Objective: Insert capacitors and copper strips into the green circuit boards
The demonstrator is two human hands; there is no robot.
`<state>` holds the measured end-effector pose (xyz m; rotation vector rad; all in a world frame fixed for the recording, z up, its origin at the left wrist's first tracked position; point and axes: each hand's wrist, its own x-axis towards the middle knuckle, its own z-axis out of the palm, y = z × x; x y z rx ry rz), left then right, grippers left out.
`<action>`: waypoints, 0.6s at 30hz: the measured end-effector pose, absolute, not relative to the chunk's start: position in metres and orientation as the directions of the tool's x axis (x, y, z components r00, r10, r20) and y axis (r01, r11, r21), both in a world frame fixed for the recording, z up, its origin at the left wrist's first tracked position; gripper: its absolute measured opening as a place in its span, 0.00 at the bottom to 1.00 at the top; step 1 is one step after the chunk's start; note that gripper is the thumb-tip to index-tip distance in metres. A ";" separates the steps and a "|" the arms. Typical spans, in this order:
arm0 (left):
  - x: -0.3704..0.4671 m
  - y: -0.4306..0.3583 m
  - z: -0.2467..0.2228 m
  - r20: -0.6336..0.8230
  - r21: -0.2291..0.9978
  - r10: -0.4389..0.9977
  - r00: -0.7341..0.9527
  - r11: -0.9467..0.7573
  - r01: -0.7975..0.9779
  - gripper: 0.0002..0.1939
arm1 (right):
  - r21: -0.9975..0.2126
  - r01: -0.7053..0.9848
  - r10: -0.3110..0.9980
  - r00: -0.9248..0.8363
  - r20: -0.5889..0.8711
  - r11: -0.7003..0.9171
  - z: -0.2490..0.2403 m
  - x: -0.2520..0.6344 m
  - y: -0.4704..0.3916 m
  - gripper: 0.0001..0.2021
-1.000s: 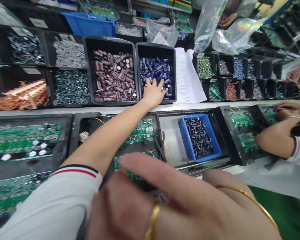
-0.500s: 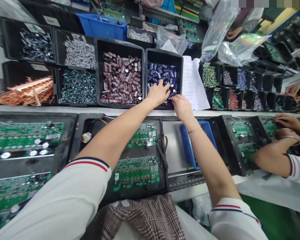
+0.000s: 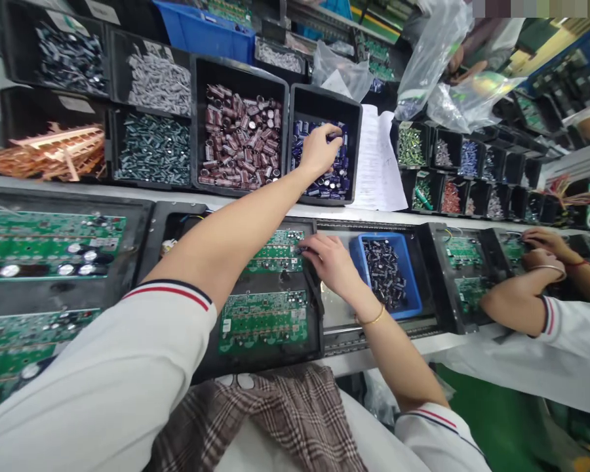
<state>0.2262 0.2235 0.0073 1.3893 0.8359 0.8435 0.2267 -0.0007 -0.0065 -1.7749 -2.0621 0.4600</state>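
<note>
My left hand [image 3: 318,152] is over the black bin [image 3: 356,141] of blue capacitors [image 3: 341,187]. Its curled thumb and fingers pinch a dark capacitor [image 3: 333,136]. Lower down, my right hand [image 3: 333,263] is closed on a small dark capacitor [image 3: 301,249] at the right end of the upper green circuit board [image 3: 275,252]; its fingers partly cover the part. A second green circuit board [image 3: 263,321] lies below in the same black tray [image 3: 255,286]. My left forearm hides the upper board's left portion.
Brown capacitors [image 3: 240,141] fill the neighbouring bin. Right of my right hand sits a blue box [image 3: 415,288] of small black parts. Printed paper [image 3: 376,157] lies beside the bins. A co-worker's hands [image 3: 545,249] work at a tray on the right.
My right hand has moved down and left from the blue capacitor bin to the upper board. My left hand stays at the bin, a little raised. The blue box is now uncovered.
</note>
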 end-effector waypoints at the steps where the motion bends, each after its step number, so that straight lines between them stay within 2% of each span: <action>1: 0.219 0.217 0.013 -0.055 0.994 0.885 0.463 0.094 -0.060 0.12 | -0.423 0.895 0.990 -0.130 0.060 0.143 -0.012 0.223 -0.003 0.08; 5: 0.159 0.174 0.041 -0.183 0.920 0.814 0.552 0.340 -0.195 0.06 | -0.262 0.956 0.990 -0.117 0.075 0.133 -0.024 0.220 0.000 0.08; 9: 0.070 0.108 0.064 -0.389 0.807 0.670 0.632 0.579 -0.117 0.07 | -0.190 0.976 0.990 -0.086 0.111 0.106 -0.026 0.215 0.004 0.11; 13: 0.007 0.041 0.060 -0.600 0.596 0.506 0.619 0.799 -0.075 0.11 | -0.194 0.973 0.980 -0.093 0.173 0.127 -0.030 0.209 0.003 0.12; 16: -0.002 0.010 0.041 -0.662 0.425 0.406 0.630 0.896 -0.131 0.11 | -0.246 0.956 0.971 -0.109 0.212 0.160 -0.033 0.210 0.002 0.11; 18: 0.004 0.002 0.028 -0.688 0.361 0.379 0.619 0.918 -0.162 0.10 | -0.290 0.945 0.973 -0.092 0.212 0.153 -0.034 0.211 0.002 0.10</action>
